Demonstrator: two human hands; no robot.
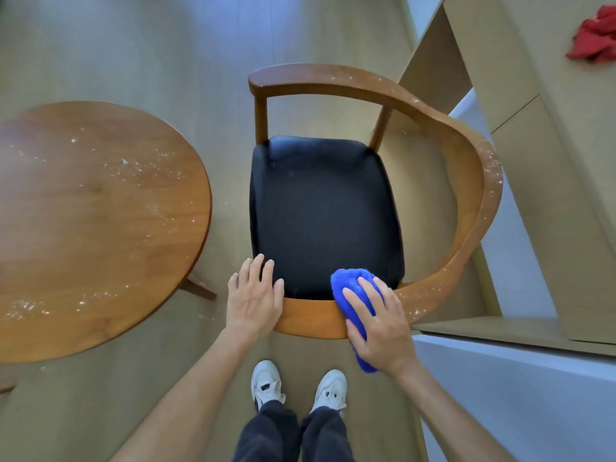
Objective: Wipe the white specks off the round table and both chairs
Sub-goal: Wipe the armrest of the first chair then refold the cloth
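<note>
Pale flooring surrounds you. Your right hand (378,323) presses the blue cloth (355,295) onto the chair (460,261) rail; left hand (255,295) rests flat, steadying. Sweep rightward along the speckled curve — firm, overlapping strokes. Round table (100,228) remains speckled.

Pale wood floor (133,45), beige shelving (550,95)
</note>
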